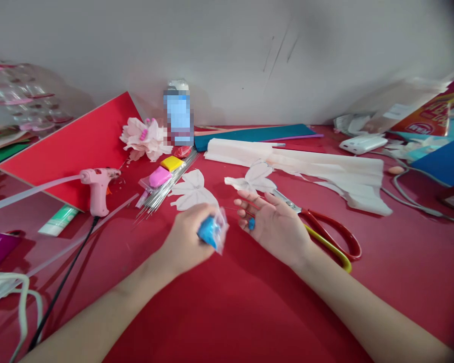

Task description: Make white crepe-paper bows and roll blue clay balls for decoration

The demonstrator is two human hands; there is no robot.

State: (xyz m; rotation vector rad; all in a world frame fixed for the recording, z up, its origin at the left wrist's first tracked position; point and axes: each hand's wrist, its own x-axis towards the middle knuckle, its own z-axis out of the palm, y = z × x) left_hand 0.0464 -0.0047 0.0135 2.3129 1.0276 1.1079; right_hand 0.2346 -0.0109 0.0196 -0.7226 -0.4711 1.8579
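My left hand (191, 234) is closed round a lump of blue modelling clay (209, 232) in a clear plastic wrapper, whose loose end sticks out to the right. Palm up beside it, my right hand (276, 227) has loosely curled, parted fingers and holds a small piece of blue clay (251, 224) against them. Just beyond my hands lie two white butterfly-like paper cut-outs, a left cut-out (194, 191) and a right cut-out (251, 177). Scissors (325, 234) with red and yellow handles lie partly under my right hand and wrist.
A pink glue gun (97, 189) stands left, its black cord trailing forward. Near it are metal wires (162, 194), pink clay (160, 176), yellow clay (172, 163) and a paper flower (146, 138). White crepe paper (321, 169) stretches across the back right; white cables (408, 196) lie further right.
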